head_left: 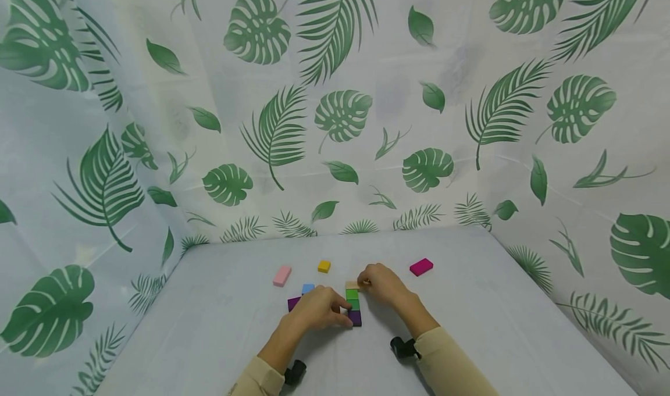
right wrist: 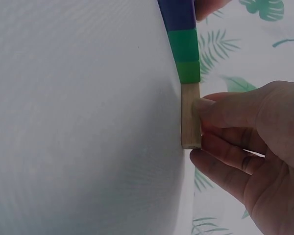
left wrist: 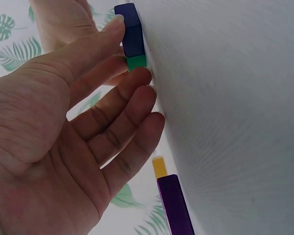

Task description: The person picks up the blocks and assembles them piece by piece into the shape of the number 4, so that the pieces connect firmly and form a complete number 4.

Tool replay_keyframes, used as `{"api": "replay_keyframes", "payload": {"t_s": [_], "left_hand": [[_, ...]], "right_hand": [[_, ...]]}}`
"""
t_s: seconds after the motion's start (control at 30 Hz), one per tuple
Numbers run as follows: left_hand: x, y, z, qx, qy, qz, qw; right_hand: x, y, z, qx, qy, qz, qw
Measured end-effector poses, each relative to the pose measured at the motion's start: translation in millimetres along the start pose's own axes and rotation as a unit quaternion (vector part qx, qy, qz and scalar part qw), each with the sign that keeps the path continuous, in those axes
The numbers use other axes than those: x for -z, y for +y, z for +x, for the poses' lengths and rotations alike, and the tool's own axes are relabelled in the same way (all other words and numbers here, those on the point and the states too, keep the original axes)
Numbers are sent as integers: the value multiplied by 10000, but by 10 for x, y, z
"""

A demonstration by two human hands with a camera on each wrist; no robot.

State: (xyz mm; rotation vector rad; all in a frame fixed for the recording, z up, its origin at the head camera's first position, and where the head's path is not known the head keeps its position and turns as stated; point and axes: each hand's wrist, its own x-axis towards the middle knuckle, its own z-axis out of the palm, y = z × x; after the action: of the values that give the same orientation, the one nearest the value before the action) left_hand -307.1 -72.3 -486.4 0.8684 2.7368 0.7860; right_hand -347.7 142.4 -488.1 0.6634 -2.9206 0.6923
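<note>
A short row of blocks lies on the table: a plain wooden block [right wrist: 191, 117] at the far end, then a bright green block [head_left: 352, 294], a darker green block [right wrist: 183, 45] and a dark blue block [left wrist: 131, 29] nearest the person. The right hand [head_left: 386, 285] pinches the wooden block, thumb on one face and fingertips around its outer end. Beside the row, the left hand [head_left: 319, 309] has its thumb against the dark blue block and its index finger by the darker green one. Its other fingers [left wrist: 142, 105] extend loosely, holding nothing.
Left of the left hand lie a purple block [head_left: 294, 303] and a light blue block [head_left: 308, 288], both partly hidden. Farther back are a pink block [head_left: 282, 275] and a yellow block [head_left: 324, 266]. A magenta block [head_left: 421, 267] lies at the right. Leaf-patterned cloth [head_left: 387, 210] surrounds the table.
</note>
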Motion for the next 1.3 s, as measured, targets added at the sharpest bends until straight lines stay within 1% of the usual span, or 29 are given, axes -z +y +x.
{"api": "replay_keyframes", "payload": {"t_s": [0.2, 0.47, 0.7, 0.9, 1.3], "left_hand": [[2, -6, 4, 21, -31, -20, 10000], [-6, -15, 11, -13, -44, -78, 10000], [-12, -16, 17, 63, -49, -50, 10000], [-4, -14, 11, 46, -22, -46, 10000], [-6, -10, 23, 125, -54, -47, 9999]], "right_hand": [[-8, 4, 3, 92, 38, -8, 10000], [-10, 9, 6, 91, -16, 32, 10000], [-5, 5, 5, 169, -11, 35, 9999], [-12, 9, 7, 195, 18, -25, 9998], [-24, 9, 17, 323, 30, -66, 9995]]}}
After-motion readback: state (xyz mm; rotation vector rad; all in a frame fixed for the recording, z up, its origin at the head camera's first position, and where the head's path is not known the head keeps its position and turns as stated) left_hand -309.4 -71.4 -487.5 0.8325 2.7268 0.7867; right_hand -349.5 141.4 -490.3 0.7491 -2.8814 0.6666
